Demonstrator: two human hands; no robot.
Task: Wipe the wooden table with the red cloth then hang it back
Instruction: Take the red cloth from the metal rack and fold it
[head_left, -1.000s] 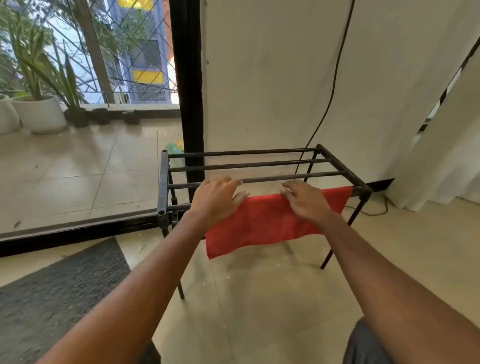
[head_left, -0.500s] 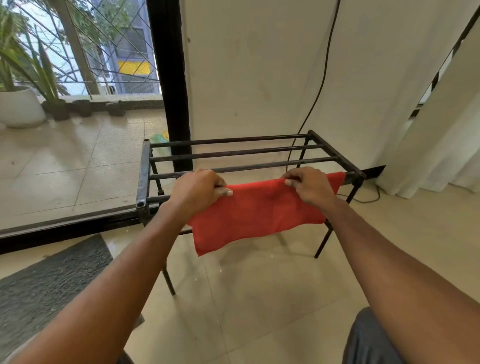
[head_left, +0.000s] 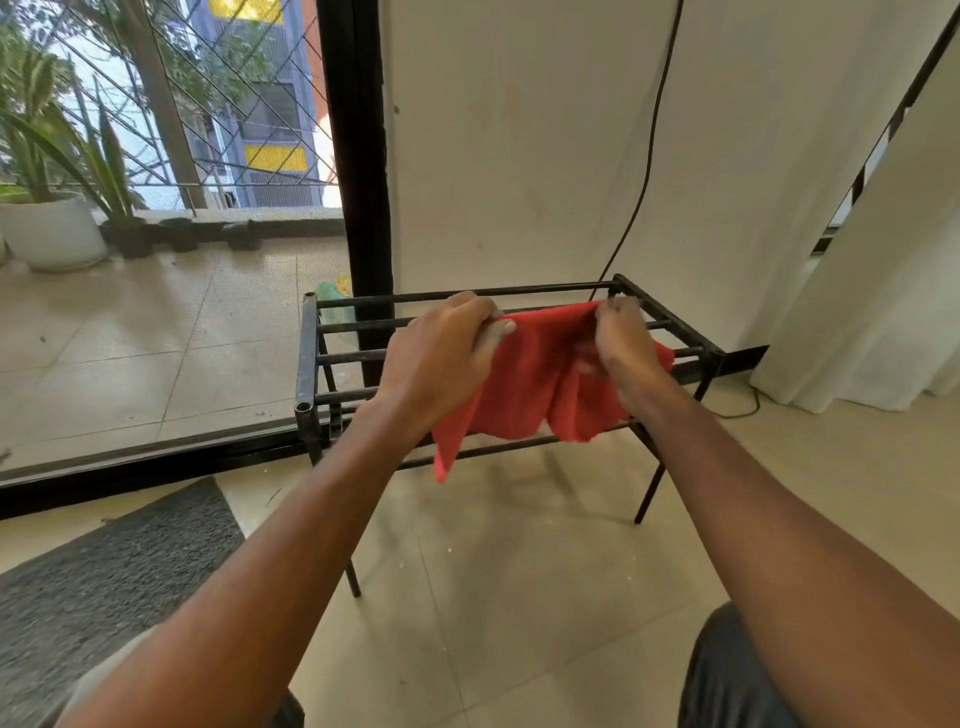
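A red cloth (head_left: 524, 384) hangs bunched between both hands above a low black metal rack (head_left: 307, 364) with several horizontal bars. My left hand (head_left: 441, 358) pinches the cloth's upper left edge. My right hand (head_left: 623, 348) grips its upper right part, with the fabric sagging in folds between and below them. The cloth's lower corner dangles in front of the rack's near bar. No wooden table is in view.
The rack stands on a tiled floor against a white curtain (head_left: 519, 156), with a black cable (head_left: 649, 156) running down behind it. A dark doormat (head_left: 104, 571) lies at the left. Behind glass are potted plants (head_left: 52, 228) on a balcony.
The cloth lay flat over the rack's near bar; both hands have now lifted it up and drawn closer together, bunching it. The view has moved nearer to the rack.
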